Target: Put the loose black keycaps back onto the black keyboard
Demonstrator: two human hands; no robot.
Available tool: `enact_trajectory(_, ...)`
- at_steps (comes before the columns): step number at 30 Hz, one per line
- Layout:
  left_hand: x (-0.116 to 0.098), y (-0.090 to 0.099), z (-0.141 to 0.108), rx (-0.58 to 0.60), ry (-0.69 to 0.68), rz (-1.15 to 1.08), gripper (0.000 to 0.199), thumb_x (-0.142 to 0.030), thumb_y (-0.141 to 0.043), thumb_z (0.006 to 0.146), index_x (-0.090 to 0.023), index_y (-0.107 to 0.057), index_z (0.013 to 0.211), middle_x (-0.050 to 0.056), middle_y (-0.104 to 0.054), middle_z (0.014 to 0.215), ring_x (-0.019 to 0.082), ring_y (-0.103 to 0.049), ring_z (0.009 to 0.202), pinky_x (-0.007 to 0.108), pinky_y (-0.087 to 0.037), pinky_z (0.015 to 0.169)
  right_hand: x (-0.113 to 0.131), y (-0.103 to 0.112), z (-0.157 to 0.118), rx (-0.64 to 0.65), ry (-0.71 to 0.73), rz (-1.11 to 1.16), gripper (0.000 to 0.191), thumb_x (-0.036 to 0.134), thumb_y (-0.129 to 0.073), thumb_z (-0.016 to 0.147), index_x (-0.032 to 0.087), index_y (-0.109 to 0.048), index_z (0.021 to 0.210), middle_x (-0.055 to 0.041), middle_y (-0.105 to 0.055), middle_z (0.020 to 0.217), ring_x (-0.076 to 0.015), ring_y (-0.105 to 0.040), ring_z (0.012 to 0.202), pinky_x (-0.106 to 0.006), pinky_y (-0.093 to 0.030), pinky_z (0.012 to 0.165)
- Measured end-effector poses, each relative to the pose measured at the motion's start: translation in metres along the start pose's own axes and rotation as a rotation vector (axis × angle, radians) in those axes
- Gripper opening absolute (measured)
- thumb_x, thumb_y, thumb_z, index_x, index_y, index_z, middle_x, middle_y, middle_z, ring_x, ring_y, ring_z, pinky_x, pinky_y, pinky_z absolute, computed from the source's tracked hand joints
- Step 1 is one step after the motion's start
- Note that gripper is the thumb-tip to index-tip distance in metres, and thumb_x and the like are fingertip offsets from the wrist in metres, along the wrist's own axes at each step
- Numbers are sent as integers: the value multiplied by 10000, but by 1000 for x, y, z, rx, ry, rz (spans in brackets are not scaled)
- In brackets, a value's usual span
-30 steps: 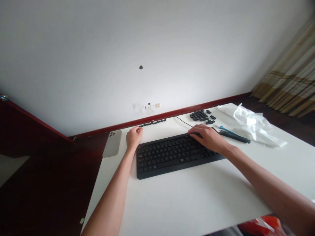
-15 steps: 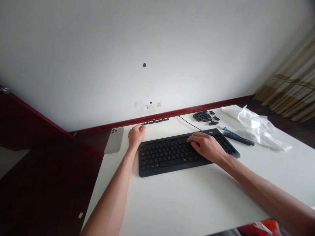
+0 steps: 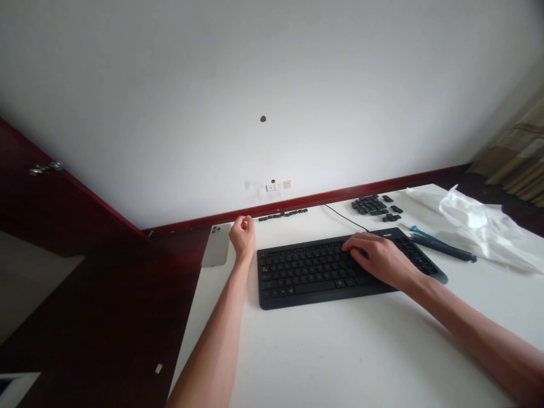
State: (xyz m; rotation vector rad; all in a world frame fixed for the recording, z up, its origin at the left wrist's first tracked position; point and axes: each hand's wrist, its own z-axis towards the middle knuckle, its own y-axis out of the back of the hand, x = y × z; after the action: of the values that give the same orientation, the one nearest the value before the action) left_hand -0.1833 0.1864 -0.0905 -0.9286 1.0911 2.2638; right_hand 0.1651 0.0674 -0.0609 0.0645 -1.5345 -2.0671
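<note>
across the middle of the white desk [image 3: 323, 351] lay a black keyboard [image 3: 318, 271] – a pale mark [image 3: 386, 235] on its far edge and the legends on its keys were too small to read. the right hand [image 3: 378, 259] was arched over it, fingers bent and close together, fingertips at the upper keys; whether they pinched one could not be told. the left hand [image 3: 243, 237] was loosely curled just beside the far left corner, near a phone [image 3: 216, 249] – what it held, if anything, was hidden.
</note>
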Motion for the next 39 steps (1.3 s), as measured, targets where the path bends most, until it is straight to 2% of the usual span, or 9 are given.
enact_trajectory(2, 5, 2, 2, -27, 4, 51, 87, -273, -568, 888, -229, -644, 884, -34, -554, 666, 141, -540, 648, 236, -383, 685, -1, 0, 0, -8, 28, 16, 238, 184, -474, 957, 242, -701, 997, -45, -739, 1040, -224, -683, 946, -367, -554, 818)
enact_trajectory(5, 10, 2, 4, 58, 27, 129, 290, -172, -614, 805, -255, -633, 1081, -26, -594, 756, 164, -589, 723, 250, -395, 717, -2, 2, 0, -48, 60, 32, 219, 187, -494, 955, 243, -706, 966, -49, -739, 1001, -246, -659, 996, -396, -549, 865)
enact_trajectory(7, 11, 1, 4, 123, 54, 166, 346, -163, -616, 797, -267, -617, 1127, -17, -615, 788, 181, -607, 753, 260, -390, 710, 0, 2, 1, -87, 59, 38, 205, 189, -511, 952, 247, -707, 956, -49, -739, 999, -258, -644, 1023, -410, -549, 878)
enact_trajectory(13, 5, 2, 5, 185, 153, 106, 209, -205, -570, 831, -292, -616, 1015, -46, -614, 662, 190, -600, 664, 267, -355, 656, 17, 2, 18, -120, 98, 97, 201, 210, -539, 964, 263, -715, 1046, -48, -746, 1052, -266, -629, 1079, -419, -554, 895)
enact_trajectory(19, 1, 4, 8, 142, 236, 42, 150, -220, -557, 833, -279, -629, 951, -28, -670, 686, 207, -623, 680, 275, -373, 673, 53, 0, 81, -92, 142, 219, 248, 213, -562, 952, 265, -701, 1150, -53, -746, 1099, -259, -645, 1094, -410, -559, 883)
enact_trajectory(23, 1, 5, 9, 122, 256, 24, 155, -207, -538, 846, -269, -632, 952, -21, -670, 669, 217, -638, 682, 283, -385, 684, 69, -21, 136, -46, 204, 309, 408, 163, -631, 885, 282, -655, 1275, -37, -743, 1127, -252, -636, 1132, -419, -537, 950)
enact_trajectory(28, 0, 6, 9, 99, 265, 14, 170, -200, -559, 851, -261, -640, 986, 4, -719, 748, 231, -672, 756, 291, -406, 724, 76, -67, 189, 18, 226, 341, 506, 126, -686, 824, 263, -640, 1309, -39, -754, 1086, -250, -637, 1129, -407, -523, 970)
enact_trajectory(33, 0, 4, 10, 110, 279, 26, 149, -201, -572, 858, -268, -642, 971, 3, -715, 744, 237, -674, 760, 293, -406, 730, 75, -102, 217, 72, 235, 312, 504, 113, -718, 794, 223, -665, 1282, -72, -755, 1087, -268, -638, 1111, -412, -527, 954)
enact_trajectory(39, 4, 1, 10, 126, 259, 13, 164, -200, -577, 863, -274, -632, 999, -10, -713, 743, 224, -666, 730, 280, -386, 692, 74, -124, 232, 99, 240, 292, 439, 112, -720, 800, 221, -702, 1225, -70, -760, 1118, -262, -649, 1098, -409, -522, 957)
